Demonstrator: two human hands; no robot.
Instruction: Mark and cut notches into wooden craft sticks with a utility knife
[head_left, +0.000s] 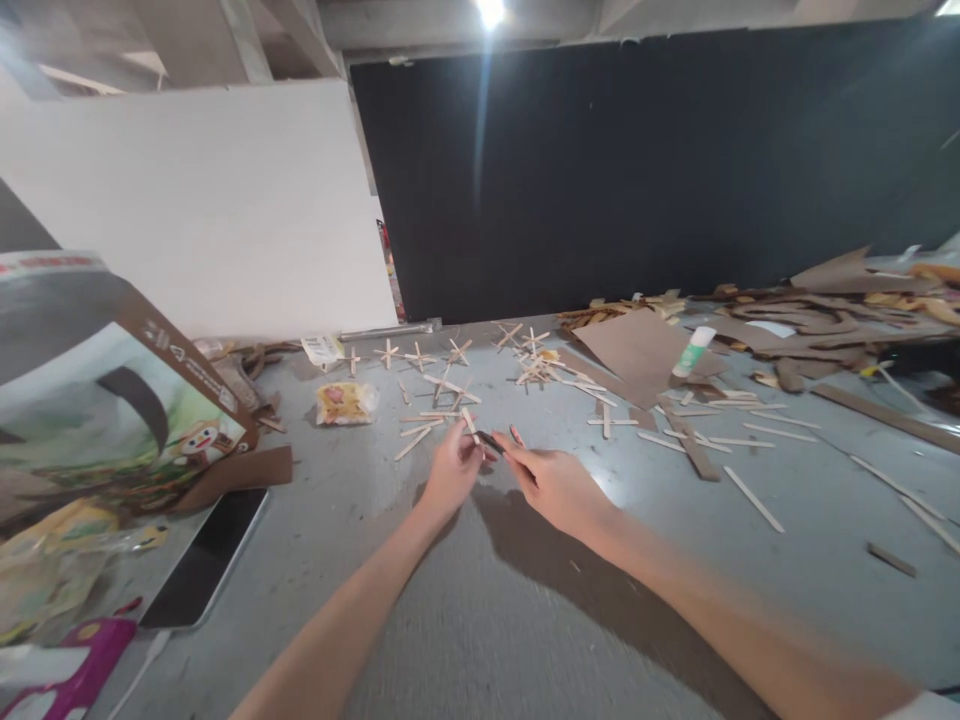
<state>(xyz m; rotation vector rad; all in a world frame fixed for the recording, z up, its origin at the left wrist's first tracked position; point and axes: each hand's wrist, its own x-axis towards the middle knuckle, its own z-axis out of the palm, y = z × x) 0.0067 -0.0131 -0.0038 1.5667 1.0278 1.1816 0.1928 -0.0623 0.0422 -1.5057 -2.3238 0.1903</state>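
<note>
My left hand (453, 468) pinches a pale wooden craft stick (470, 426), which points up and away from me. My right hand (559, 485) is closed on a dark, narrow tool (491, 441) whose kind I cannot make out. Its tip meets the stick at the left fingertips. Just beyond my left hand lie loose craft sticks (418, 440). Farther back, several crossed-stick stars (388, 352) stand or lie in a row, with a heap of them (538, 370) to the right.
A phone (206, 560), a purple-handled tool (94, 660) and a printed bag (112, 400) are on the left. A small yellow packet (345, 404) lies on the grey table (420, 640). To the right are a glue stick (694, 352), loose sticks (754, 499) and cardboard scraps (630, 350).
</note>
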